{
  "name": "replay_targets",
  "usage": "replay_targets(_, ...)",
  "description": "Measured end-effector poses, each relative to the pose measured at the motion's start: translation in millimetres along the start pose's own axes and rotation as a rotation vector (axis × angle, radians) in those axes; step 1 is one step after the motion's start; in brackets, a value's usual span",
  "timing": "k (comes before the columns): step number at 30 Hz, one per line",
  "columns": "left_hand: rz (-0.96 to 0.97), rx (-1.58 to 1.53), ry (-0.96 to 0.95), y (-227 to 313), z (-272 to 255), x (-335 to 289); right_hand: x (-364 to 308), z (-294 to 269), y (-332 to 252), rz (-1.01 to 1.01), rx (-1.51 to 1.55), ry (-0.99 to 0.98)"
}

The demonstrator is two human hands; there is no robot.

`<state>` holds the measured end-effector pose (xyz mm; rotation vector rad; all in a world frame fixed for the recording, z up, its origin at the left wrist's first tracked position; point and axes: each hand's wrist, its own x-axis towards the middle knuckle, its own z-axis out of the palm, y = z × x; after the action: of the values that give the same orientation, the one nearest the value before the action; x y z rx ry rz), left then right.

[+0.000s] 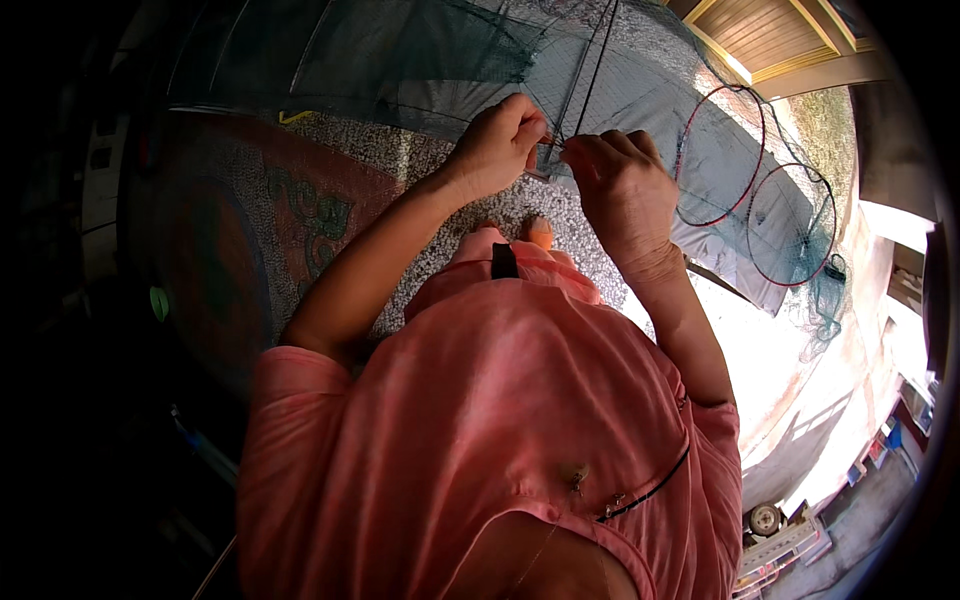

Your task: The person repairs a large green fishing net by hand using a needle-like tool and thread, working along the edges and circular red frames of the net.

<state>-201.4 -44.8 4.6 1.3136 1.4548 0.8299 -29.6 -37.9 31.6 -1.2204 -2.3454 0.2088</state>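
Close together in front of me, both my hands pinch at the same spot. My left hand (497,150) has its thumb and forefinger closed on the end of a thin dark cord. My right hand (625,195), back of the hand up, also grips the cord with bent fingers; its fingertips are partly hidden. From between the hands the dark cord (597,65) runs taut up and away in two strands. Beyond them spreads a fine green net (450,45), lying over a grey sheet (650,110).
To the right, a red hoop (763,130) and a second hoop (834,215) sit in the netting. My feet (541,232) stand on pebbled ground. A patterned reddish mat (340,180) lies left. A yellow-framed wooden panel (765,40) stands far right; a small wheel (764,519) shows lower right.
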Motion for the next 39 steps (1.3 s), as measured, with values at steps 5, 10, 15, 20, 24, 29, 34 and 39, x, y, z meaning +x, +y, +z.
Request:
replay_targets(5, 0.301, -0.038, 0.221, 4.9, 5.0, -8.6, 29.0, 6.0, 5.5, -0.029, 0.148, 0.037)
replay_targets(10, 0.070, -0.308, 0.123, 10.8, -2.7, -6.0, 32.6, 14.4, 21.2, -0.143, 0.392, -0.059)
replay_targets(15, -0.066, -0.682, -0.060, 8.9, -21.5, -3.3, 37.4, 12.6, 19.7, -0.144, 0.371, -0.137)
replay_targets(20, -0.224, -1.106, 0.023, 4.7, -26.6, 5.1, 54.4, 19.5, -7.8, -0.076, 0.423, -0.066)
replay_targets(24, -0.104, -0.800, 0.003, -2.0, -28.0, 3.2, 61.5, 15.8, -10.4, -0.117, 0.336, -0.050)
replay_targets(29, 0.053, -0.407, 0.127, 10.2, 0.3, 0.5, 72.1, -2.8, -30.2, -0.353, 0.549, 0.184)
replay_targets(34, 0.205, -0.147, 0.168, 14.5, 19.4, -4.1, 90.2, -63.4, -33.7, -0.113, 1.171, 0.208)
replay_targets(39, 0.123, -0.307, 0.156, -2.3, 22.7, 6.2, 61.4, -166.4, 44.9, -0.159, 1.379, 0.331)
